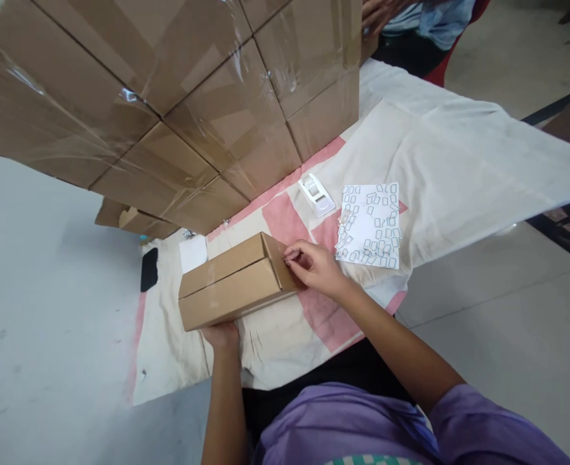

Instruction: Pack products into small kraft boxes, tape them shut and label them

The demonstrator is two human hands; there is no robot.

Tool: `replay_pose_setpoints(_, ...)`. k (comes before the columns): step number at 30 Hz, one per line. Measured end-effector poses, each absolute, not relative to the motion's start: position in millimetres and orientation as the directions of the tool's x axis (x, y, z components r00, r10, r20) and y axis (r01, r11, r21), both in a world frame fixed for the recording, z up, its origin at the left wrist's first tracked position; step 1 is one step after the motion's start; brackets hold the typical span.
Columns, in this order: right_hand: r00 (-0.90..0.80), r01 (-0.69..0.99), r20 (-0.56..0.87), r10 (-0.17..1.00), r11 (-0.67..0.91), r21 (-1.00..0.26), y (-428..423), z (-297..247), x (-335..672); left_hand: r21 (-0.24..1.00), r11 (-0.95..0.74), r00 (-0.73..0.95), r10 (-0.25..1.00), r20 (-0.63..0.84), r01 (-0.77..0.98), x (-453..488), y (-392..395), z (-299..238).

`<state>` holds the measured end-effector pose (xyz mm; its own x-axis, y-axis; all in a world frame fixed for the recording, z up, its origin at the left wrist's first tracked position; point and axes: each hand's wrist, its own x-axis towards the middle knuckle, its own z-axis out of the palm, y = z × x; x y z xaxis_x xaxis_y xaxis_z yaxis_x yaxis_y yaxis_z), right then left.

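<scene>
A closed brown cardboard box (pixel 229 281) lies at a slant on the cloth-covered table, its two top flaps meeting along a seam with a short strip of clear tape across it. Tucked under its near left edge, my left hand (pixel 221 334) grips the box from below, its fingers hidden. My right hand (pixel 314 266) is at the box's right end, thumb and fingertips pinched together against that face. Whatever the pinch holds is too small to make out. A white tape dispenser (pixel 317 195) and a white sheet bearing many small outlined labels (pixel 369 226) lie beyond my right hand.
Stacked, clear-taped cardboard boxes (pixel 226 123) form a wall behind the work spot. A black phone-like slab (pixel 150 270) and a white paper piece (pixel 193 253) lie left. Another person's hand (pixel 381 14) rests near the stack. The pink-and-white cloth (pixel 439 155) covers the table.
</scene>
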<state>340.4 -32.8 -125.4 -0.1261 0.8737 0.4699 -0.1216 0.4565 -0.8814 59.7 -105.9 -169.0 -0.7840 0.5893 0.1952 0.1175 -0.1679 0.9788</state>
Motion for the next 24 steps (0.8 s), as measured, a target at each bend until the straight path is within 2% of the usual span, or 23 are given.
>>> replay_pose_setpoints(8,-0.144,-0.142,0.404,0.903,0.385,-0.912,-29.5,-130.6,336.4,0.980,-0.194,-0.834,0.535,0.137,0.036,69.3,-105.1,-162.7)
replay_pose_setpoints(15,-0.152,-0.141,0.449,0.880,0.431,-0.891,-31.3,-129.0,336.9,0.982,-0.187,-0.833,0.537,0.137,0.041,67.3,-105.2,-162.8)
replay_pose_setpoints(24,-0.196,-0.154,0.388,0.901,0.363,-0.919,-28.7,-128.7,338.0,0.985,-0.170,-0.826,0.551,0.115,0.024,65.7,-106.1,-168.5)
